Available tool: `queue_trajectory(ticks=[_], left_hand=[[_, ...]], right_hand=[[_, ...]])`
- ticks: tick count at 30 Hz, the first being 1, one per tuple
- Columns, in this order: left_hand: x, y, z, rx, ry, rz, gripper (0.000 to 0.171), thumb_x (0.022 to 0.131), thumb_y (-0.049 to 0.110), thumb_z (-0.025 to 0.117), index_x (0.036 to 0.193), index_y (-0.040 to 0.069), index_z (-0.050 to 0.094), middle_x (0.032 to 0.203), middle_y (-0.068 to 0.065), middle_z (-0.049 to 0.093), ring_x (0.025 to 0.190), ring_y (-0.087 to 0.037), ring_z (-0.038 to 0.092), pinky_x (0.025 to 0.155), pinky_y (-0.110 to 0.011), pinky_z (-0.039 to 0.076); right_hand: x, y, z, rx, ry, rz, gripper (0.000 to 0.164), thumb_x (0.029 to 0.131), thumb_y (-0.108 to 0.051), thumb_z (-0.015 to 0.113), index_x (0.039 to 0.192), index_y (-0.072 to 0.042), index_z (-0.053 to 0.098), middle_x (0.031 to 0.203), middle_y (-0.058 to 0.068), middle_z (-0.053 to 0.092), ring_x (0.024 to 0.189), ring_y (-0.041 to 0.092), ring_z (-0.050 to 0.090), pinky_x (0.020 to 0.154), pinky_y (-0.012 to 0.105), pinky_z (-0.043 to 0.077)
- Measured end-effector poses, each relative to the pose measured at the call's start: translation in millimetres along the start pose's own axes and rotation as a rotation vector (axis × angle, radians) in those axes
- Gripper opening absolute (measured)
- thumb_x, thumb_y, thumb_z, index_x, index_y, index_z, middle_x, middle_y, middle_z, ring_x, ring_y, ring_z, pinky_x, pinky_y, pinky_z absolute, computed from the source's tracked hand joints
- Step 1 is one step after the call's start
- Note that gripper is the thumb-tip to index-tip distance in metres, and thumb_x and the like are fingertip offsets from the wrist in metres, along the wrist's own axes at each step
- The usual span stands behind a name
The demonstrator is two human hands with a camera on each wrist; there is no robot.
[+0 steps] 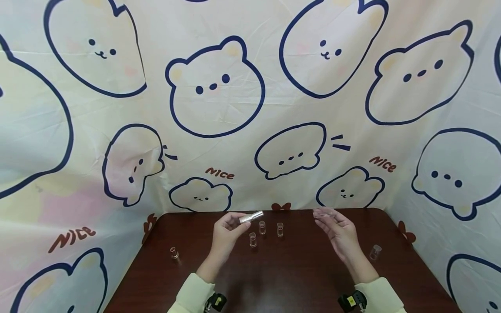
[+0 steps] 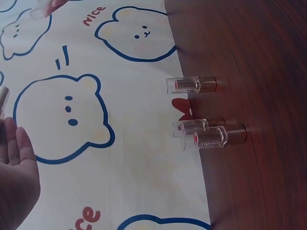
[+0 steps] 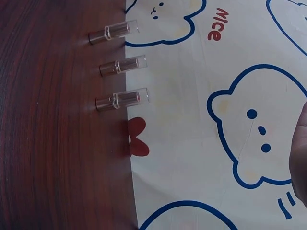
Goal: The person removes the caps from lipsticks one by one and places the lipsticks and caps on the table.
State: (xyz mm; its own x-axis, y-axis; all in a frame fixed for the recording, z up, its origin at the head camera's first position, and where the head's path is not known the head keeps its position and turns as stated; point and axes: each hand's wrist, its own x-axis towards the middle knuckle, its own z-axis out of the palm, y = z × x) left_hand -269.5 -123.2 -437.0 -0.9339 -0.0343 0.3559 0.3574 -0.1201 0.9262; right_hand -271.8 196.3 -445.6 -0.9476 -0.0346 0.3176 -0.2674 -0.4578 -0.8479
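Observation:
Raised over the table's far part, my left hand (image 1: 227,234) pinches a shiny lipstick tube (image 1: 251,217) between thumb and fingers, its end tilted up to the right. My right hand (image 1: 341,234) holds a clear plastic piece (image 1: 323,213), which looks like a lipstick cap, at its fingertips. The hands are apart. Between them, three lipsticks with clear covers stand upright: a front one (image 1: 253,240), a back one (image 1: 262,228) and a right one (image 1: 280,229). In the left wrist view, part of the left hand (image 2: 19,167) shows at the edge.
A small lipstick base (image 1: 174,253) stands at the left of the brown table (image 1: 289,274). Near the right edge there is a clear cap (image 1: 375,252). A printed cloth (image 1: 219,174) hangs behind the table and along both sides.

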Motion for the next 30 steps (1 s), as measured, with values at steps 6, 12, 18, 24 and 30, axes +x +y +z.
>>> queue_trajectory(ticks=[6, 12, 18, 24, 30], left_hand=[[-0.7, 1.9, -5.8, 0.016, 0.001, 0.015, 0.023, 0.083, -0.001, 0.074, 0.101, -0.009, 0.063, 0.101, -0.015, 0.069, 0.087, -0.017, 0.067, 0.075, -0.028, 0.055], [-0.7, 1.2, -10.1, -0.019, 0.001, 0.015, 0.023, 0.082, -0.004, 0.073, 0.1, -0.012, 0.059, 0.106, -0.019, 0.069, 0.089, -0.018, 0.067, 0.076, -0.028, 0.055], [-2.2, -2.0, -16.2, -0.007, 0.026, 0.002, 0.023, 0.082, -0.003, 0.073, 0.099, -0.01, 0.06, 0.103, -0.016, 0.07, 0.087, -0.018, 0.067, 0.075, -0.028, 0.055], [-4.3, -6.0, -23.4, -0.006, 0.044, -0.002, 0.024, 0.082, -0.002, 0.074, 0.102, -0.009, 0.061, 0.096, -0.008, 0.07, 0.084, -0.015, 0.067, 0.074, -0.027, 0.055], [-6.7, -9.1, -31.0, 0.023, 0.068, -0.032, 0.029, 0.083, -0.002, 0.074, 0.11, -0.005, 0.064, 0.098, -0.008, 0.07, 0.085, -0.014, 0.066, 0.074, -0.025, 0.054]], right_hand=[[0.8, -4.6, -7.0, -0.002, 0.001, -0.012, 0.029, 0.099, -0.004, 0.053, 0.124, 0.009, 0.057, 0.117, 0.011, 0.068, 0.109, 0.021, 0.064, 0.092, 0.035, 0.047], [1.8, -6.9, -15.5, -0.027, -0.003, -0.016, 0.028, 0.099, -0.005, 0.053, 0.124, 0.009, 0.058, 0.117, 0.012, 0.067, 0.109, 0.02, 0.064, 0.092, 0.035, 0.047], [1.2, -6.7, -24.9, -0.046, 0.0, -0.011, 0.035, 0.099, -0.005, 0.053, 0.129, 0.013, 0.051, 0.118, 0.01, 0.068, 0.108, 0.019, 0.064, 0.092, 0.034, 0.047], [0.8, -6.0, -31.7, -0.09, 0.035, -0.013, 0.034, 0.099, -0.007, 0.055, 0.128, 0.011, 0.054, 0.116, 0.007, 0.069, 0.107, 0.018, 0.065, 0.091, 0.034, 0.048], [1.9, -4.7, -38.5, -0.177, 0.082, -0.011, 0.035, 0.098, -0.01, 0.058, 0.126, 0.01, 0.057, 0.113, 0.005, 0.069, 0.103, 0.017, 0.066, 0.089, 0.034, 0.05]])
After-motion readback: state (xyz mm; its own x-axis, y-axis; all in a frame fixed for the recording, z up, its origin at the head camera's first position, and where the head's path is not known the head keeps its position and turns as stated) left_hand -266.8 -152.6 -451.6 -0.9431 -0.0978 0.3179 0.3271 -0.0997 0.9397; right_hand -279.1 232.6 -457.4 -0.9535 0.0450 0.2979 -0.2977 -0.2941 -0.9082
